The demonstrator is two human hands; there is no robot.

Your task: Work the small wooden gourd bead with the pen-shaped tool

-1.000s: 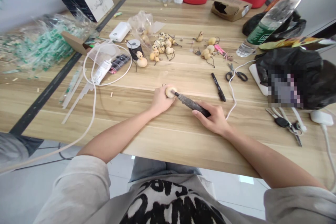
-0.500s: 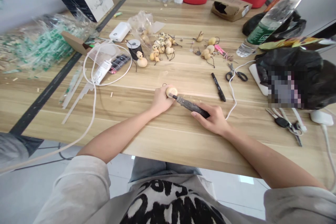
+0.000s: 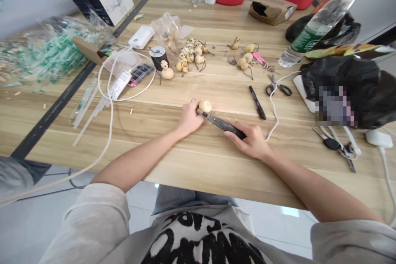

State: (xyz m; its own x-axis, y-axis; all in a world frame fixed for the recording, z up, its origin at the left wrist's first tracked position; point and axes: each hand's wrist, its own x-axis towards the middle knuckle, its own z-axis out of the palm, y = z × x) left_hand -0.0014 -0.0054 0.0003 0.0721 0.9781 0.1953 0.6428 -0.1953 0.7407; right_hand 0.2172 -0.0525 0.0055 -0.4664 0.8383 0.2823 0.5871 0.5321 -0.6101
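Note:
My left hand point(image 3: 191, 118) is closed round a small pale-yellow gourd point(image 3: 205, 106), whose rounded end shows beyond the fingers with a thin dark cord loop behind. In my right hand point(image 3: 253, 139) is a dark pen-shaped tool point(image 3: 225, 126), gripped between thumb and fingers. The tool's narrow tip points left and lies at the gourd's near side, by my left fingertips; whether it touches the gourd is too small to tell. Behind my hands lies a cluster of small gourds with cords point(image 3: 192, 51), and a two-lobed gourd point(image 3: 167, 71) stands beside a black thread spool point(image 3: 158, 54).
A black marker point(image 3: 257, 102) and scissors point(image 3: 278, 87) lie right of my hands, near a white cable. Farther right are a water bottle point(image 3: 312, 35), black plastic bags and keys point(image 3: 337, 145). A looped white cable point(image 3: 111, 128), a power bank and plastic-wrapped sticks are on the left.
The gourd has turned in my left hand, so its ringed end no longer faces up, and it sits slightly farther right. The tool tip has shifted slightly left, to the gourd's near side.

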